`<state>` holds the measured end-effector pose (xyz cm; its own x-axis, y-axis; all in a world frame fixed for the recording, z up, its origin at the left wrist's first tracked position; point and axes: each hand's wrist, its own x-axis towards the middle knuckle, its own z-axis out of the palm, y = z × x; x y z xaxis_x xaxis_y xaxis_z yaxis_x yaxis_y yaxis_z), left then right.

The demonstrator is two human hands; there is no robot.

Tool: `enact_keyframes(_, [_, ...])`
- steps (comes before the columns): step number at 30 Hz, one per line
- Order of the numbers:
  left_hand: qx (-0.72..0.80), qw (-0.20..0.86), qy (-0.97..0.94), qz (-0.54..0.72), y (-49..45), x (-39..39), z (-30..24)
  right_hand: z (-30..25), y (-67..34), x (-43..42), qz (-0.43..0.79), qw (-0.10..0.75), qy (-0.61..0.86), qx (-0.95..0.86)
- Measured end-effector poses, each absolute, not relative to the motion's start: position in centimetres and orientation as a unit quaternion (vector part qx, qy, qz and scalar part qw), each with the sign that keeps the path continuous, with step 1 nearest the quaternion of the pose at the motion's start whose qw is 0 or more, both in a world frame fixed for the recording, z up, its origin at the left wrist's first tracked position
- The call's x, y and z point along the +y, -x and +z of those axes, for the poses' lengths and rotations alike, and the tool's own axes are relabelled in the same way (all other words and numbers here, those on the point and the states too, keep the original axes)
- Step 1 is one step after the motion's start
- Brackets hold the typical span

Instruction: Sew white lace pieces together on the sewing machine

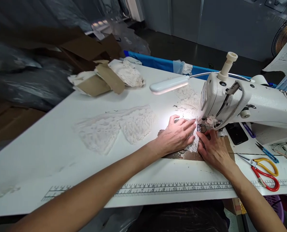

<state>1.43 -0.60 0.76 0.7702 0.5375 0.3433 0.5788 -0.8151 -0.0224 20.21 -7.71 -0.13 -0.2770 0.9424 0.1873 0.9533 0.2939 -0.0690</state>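
Note:
White lace fabric (193, 147) lies under the needle area of a white sewing machine (209, 96), lit by a bright lamp. My left hand (178, 133) rests flat on the lace, left of the presser foot (201, 128), its fingers spread and holding nothing. Just right of the foot, my right hand (213, 146) touches the lace's edge with its fingertips. The fingers of this hand are bent a little and apart; some are partly hidden behind the machine's needle parts. More lace (187, 95) extends behind the left hand.
Two joined-looking lace pieces (136, 125) lie left on the white table (61, 174). Farther back is a lace bundle with cardboard (92, 85). At right are scissors (264, 169), blue thread snips (266, 152) and a phone (236, 133). A ruler strip (167, 188) lines the front edge.

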Motion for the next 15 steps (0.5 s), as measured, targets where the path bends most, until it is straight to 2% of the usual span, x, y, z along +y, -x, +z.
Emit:
enact_keyframes(4, [-0.307, 0.02, 0.934, -0.179, -1.3, -0.7, 0.3, -0.4, -20.5, -7.8, -0.024, 0.09, 0.591, -0.802])
enact_keyframes(9, [-0.344, 0.016, 0.918, -0.196, -0.7, -0.4, 0.0, 0.1, -22.6, -7.8, 0.037, 0.145, 0.568, -0.809])
enact_keyframes(12, [-0.35, 0.025, 0.904, -0.245, 0.2, 0.1, 0.5, 2.8, -23.7, -8.9, 0.095, 0.186, 0.541, -0.815])
enact_keyframes(15, [-0.281, -0.039, 0.923, -0.259, 0.9, 0.3, 1.4, 6.9, -23.9, -12.2, 0.151, 0.25, 0.473, -0.832])
